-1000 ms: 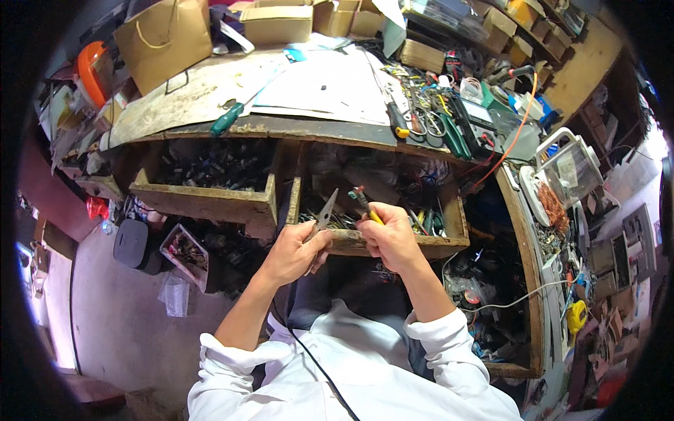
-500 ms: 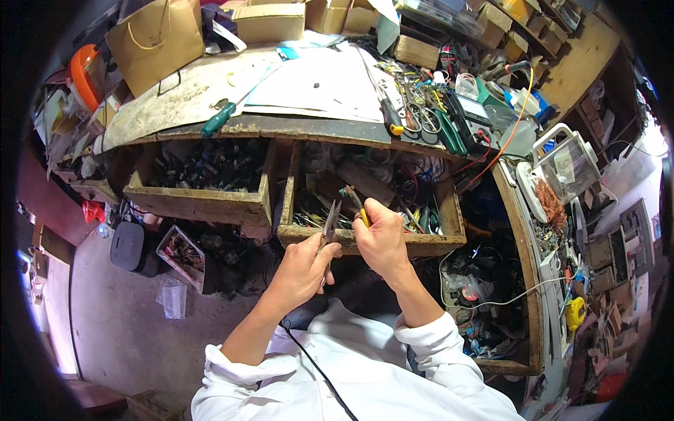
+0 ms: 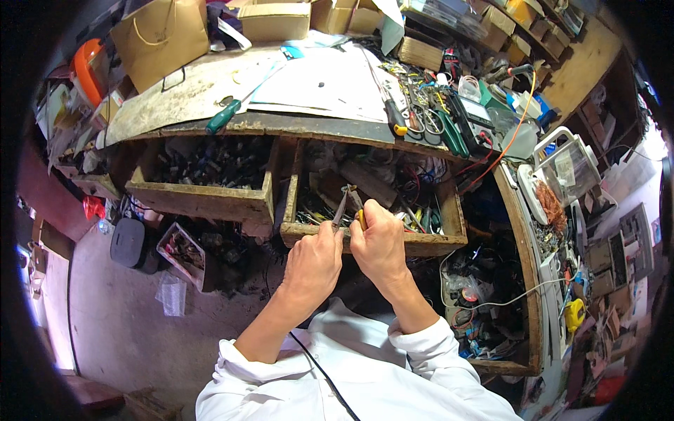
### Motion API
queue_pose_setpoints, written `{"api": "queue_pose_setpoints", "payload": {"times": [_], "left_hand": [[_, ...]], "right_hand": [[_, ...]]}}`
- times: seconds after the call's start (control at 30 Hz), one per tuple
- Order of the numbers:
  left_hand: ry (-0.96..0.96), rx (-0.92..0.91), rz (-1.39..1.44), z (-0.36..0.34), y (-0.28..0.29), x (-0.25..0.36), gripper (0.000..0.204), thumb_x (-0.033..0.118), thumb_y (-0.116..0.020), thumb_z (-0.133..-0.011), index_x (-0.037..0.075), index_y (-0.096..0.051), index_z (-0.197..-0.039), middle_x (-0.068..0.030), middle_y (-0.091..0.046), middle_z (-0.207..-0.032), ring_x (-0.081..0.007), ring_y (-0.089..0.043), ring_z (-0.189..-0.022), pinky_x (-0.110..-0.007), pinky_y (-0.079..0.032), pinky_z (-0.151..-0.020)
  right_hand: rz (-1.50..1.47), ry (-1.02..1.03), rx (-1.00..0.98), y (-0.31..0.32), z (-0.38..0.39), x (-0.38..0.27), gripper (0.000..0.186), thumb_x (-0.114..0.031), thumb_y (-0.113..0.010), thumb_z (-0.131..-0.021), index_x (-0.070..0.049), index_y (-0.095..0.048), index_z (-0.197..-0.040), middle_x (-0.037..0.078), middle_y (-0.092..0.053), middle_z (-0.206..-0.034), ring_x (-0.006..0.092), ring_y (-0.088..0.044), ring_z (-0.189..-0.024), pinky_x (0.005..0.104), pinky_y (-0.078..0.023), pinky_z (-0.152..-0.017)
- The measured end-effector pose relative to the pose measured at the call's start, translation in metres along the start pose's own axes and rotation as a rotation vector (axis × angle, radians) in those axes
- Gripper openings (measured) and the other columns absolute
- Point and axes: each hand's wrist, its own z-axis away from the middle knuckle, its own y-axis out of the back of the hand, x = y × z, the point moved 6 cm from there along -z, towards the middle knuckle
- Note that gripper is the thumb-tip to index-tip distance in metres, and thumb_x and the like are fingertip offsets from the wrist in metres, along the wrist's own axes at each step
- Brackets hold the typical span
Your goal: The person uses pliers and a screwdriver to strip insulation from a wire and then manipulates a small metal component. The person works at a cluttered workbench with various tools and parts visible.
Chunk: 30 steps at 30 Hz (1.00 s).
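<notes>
My left hand (image 3: 312,263) is closed on long-nose pliers (image 3: 340,207), whose jaws point up and touch or nearly touch a small metal piece (image 3: 349,188). My right hand (image 3: 379,245) grips a tool with a yellow handle (image 3: 360,215), its top meeting that piece; the exact contact is too small to make out. Both hands are over the front of an open wooden drawer (image 3: 441,238) full of tools and wires.
A second drawer (image 3: 200,196) of dark small parts is at left. On the bench (image 3: 154,112) lie white paper (image 3: 316,84), a green-handled screwdriver (image 3: 223,117), scissors, several tools and cardboard boxes (image 3: 274,19). A bin (image 3: 184,249) stands below.
My left hand has moved right and up, bringing the pliers' jaws to the small piece at the top of the tool in my right hand, which has shifted slightly.
</notes>
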Motion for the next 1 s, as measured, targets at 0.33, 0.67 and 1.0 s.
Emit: {"api": "queue_pose_setpoints", "payload": {"times": [0.33, 0.67, 1.0], "left_hand": [[-0.035, 0.113, 0.280, -0.002, -0.013, -0.006, 0.018, 0.014, -0.055, -0.099, -0.004, -0.054, -0.100, -0.0295, -0.065, -0.084, -0.0488, -0.065, -0.086, -0.057, -0.047, -0.071], [0.185, -0.122, 0.510, 0.001, -0.007, 0.004, 0.015, 0.004, -0.055, -0.098, 0.001, -0.051, -0.113, -0.0214, -0.063, -0.109, -0.0305, -0.067, -0.102, -0.036, -0.051, -0.085], [-0.034, -0.108, 0.836, 0.015, -0.031, -0.019, 0.039, -0.003, -0.056, -0.092, -0.002, -0.055, -0.131, -0.0050, -0.064, -0.114, -0.0101, -0.060, -0.101, -0.027, -0.049, -0.090]], "right_hand": [[0.002, 0.069, 0.098, -0.003, 0.009, -0.010, 0.018, 0.003, -0.063, -0.081, 0.001, -0.045, -0.078, 0.022, -0.051, -0.071, 0.0422, -0.053, -0.065, 0.0488, -0.042, -0.059], [-0.093, 0.047, 0.138, 0.011, 0.015, -0.023, 0.021, 0.002, -0.064, -0.084, 0.000, -0.044, -0.077, 0.019, -0.049, -0.069, 0.0388, -0.051, -0.060, 0.0449, -0.041, -0.055], [-0.132, 0.000, 0.136, 0.011, 0.019, -0.010, 0.022, 0.002, -0.064, -0.084, 0.000, -0.044, -0.077, 0.018, -0.049, -0.066, 0.0358, -0.049, -0.057, 0.0424, -0.040, -0.054]]}}
